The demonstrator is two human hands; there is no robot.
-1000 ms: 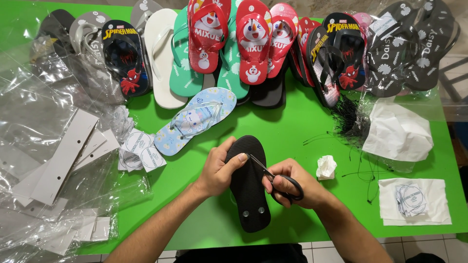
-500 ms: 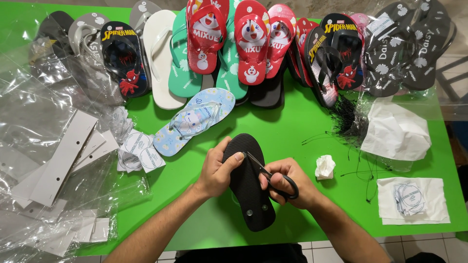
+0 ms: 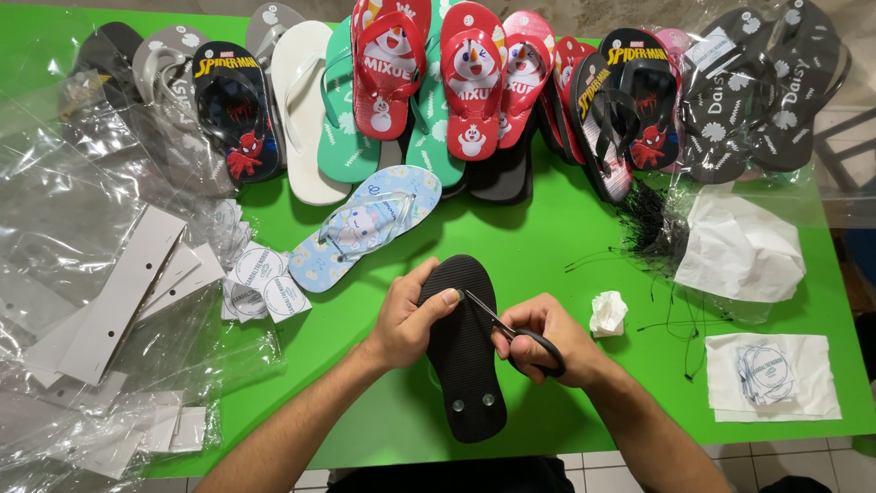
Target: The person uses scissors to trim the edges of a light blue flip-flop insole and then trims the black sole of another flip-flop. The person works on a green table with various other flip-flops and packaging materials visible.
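A green tabletop [image 3: 566, 246] is standing over tiled floor. The black sandal [image 3: 467, 365] is lying sole-up at its near edge, long axis running near to far. Left hand [image 3: 409, 318] fingers are gripping its far end; right hand [image 3: 546, 336] fingers are clenching scissors [image 3: 511, 330] over it.

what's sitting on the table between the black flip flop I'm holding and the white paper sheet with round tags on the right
In the head view, between the black flip flop and the white paper sheet lie the right hand with scissors, a crumpled paper ball and loose black strings.

Left hand [image 3: 411, 321] steadies black sandal [image 3: 467, 365] — right hand [image 3: 547, 340] holds scissors [image 3: 516, 334].
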